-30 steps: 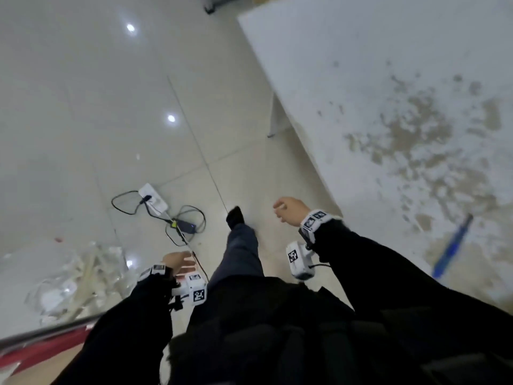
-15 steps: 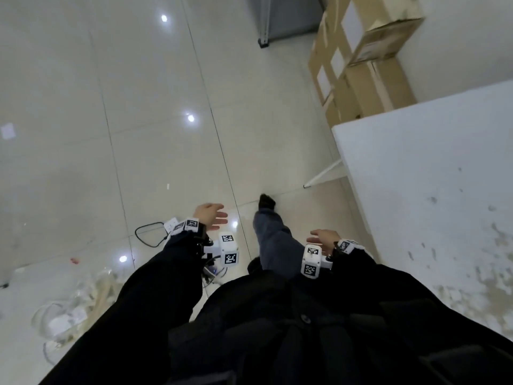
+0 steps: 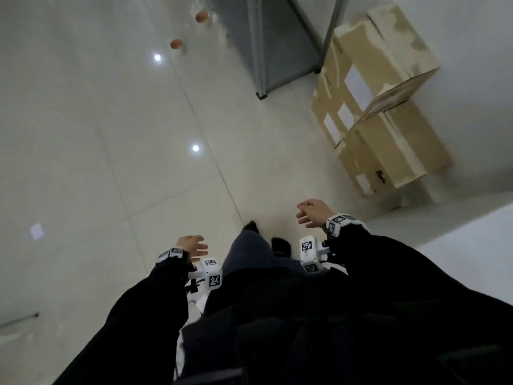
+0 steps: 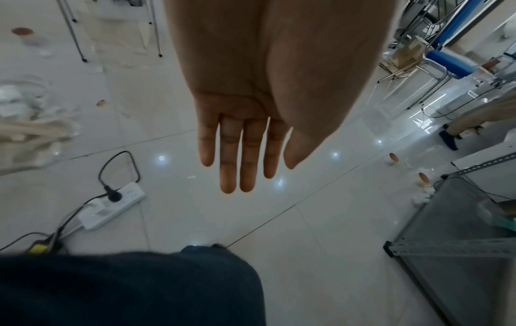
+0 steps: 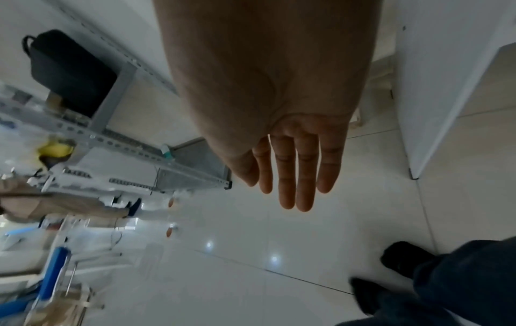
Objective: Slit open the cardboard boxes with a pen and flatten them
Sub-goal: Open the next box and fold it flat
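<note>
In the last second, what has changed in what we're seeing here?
The person has turned and walked from the stained white table toward the stacked cardboard boxes, now in plain sight by the metal rack. The blue pen seen on the table is out of view. Unchanged: left hand and right hand hold nothing, fingers relaxed.

**Glossy floor, matt cardboard**

The floor [image 3: 116, 140] is smooth, glossy tile mirroring ceiling lights. The stacked boxes [image 3: 388, 112] are matt brown cardboard with white paper labels. The shelf frame [image 4: 446, 249] is dull grey perforated metal. The power strip [image 4: 111, 207] is white plastic.
</note>
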Demonstrator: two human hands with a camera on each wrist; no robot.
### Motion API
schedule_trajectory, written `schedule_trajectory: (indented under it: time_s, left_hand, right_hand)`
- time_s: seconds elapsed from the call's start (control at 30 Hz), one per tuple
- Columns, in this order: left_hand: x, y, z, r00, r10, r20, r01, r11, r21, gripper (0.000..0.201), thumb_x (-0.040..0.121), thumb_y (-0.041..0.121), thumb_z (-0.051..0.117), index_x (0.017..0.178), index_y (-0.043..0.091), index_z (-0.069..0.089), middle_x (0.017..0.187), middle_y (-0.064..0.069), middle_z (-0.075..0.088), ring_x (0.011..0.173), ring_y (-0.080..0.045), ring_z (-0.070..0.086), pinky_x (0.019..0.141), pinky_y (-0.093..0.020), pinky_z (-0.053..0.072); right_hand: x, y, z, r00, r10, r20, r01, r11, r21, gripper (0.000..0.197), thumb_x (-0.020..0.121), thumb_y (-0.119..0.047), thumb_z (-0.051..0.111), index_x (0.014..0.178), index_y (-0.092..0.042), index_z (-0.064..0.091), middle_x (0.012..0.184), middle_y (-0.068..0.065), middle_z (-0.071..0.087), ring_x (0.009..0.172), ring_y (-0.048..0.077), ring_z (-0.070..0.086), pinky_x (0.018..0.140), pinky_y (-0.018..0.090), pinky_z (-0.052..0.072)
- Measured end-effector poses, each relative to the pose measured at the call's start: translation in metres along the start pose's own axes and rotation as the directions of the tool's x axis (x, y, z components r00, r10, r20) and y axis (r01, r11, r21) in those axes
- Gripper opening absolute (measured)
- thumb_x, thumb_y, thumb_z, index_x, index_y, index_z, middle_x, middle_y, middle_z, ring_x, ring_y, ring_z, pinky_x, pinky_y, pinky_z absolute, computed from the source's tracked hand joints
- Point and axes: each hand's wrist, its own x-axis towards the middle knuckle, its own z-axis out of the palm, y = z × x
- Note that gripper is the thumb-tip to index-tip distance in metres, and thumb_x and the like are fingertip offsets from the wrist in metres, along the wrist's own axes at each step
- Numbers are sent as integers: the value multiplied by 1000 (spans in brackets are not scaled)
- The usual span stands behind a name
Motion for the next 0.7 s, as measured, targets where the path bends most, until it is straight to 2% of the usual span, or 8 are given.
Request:
schedule_trajectory:
  time_s: [0.13,0.27,0.33,0.4,0.5,0.63,0.67,0.7]
  left_hand:
    - [39,98,-10,1000,23,19,-25,995,101,16,98,13,46,109,4,54,78,-10,59,65,-22,56,59,-26,34]
    - [75,212,-1,996,54,74,-71,964,254,30,100,13,44,123,-4,54,93,-17,60,70,-25,57,77,-31,36]
    - [82,277,12,986,107,127,-141,941,309,31,100,11,41,125,-5,52,85,-16,60,70,-25,56,73,-30,37]
    - [85,342,35,967,171,189,-229,906,355,31,101,10,39,125,-5,52,86,-16,60,69,-24,56,64,-28,36]
    - [87,424,83,923,243,299,-362,811,459,27,100,12,44,121,0,54,92,-16,61,77,-27,58,63,-26,38]
    - [92,515,161,848,287,446,-511,665,544,17,98,14,46,111,8,54,86,-12,62,68,-19,59,63,-26,40]
    - [96,536,184,829,306,468,-546,622,561,14,98,14,46,109,8,53,81,-10,62,62,-17,60,61,-26,40]
    - [101,558,208,809,342,478,-581,588,563,11,98,12,45,108,9,51,75,-7,60,54,-12,60,57,-24,39]
  right_hand:
    - [45,-44,-22,995,67,-71,-59,992,111,17,99,-17,43,109,-8,53,75,5,58,61,15,54,54,24,40]
    - [82,-58,-55,959,217,-182,-160,945,287,23,99,-18,44,114,-4,54,76,6,58,63,17,55,57,26,42]
    - [92,-58,-73,929,296,-223,-194,901,389,26,99,-18,44,117,-1,54,76,6,58,64,18,55,58,27,42]
    - [98,-56,-89,886,385,-257,-207,826,525,28,99,-16,44,120,1,53,75,8,57,63,19,54,57,27,41]
    - [106,-49,-104,803,523,-286,-173,664,727,30,99,-13,46,123,3,52,74,9,58,63,20,55,59,29,41]
    - [133,-44,-112,722,663,-198,-174,452,875,35,100,-13,39,130,2,49,45,1,62,37,12,60,57,26,32]
    - [144,-48,-117,721,670,-176,-158,406,900,36,101,-13,37,132,2,47,50,4,66,41,12,62,59,28,32]
    - [156,-57,-124,729,664,-165,-134,375,917,37,101,-13,36,133,2,46,69,10,72,56,15,68,63,30,34]
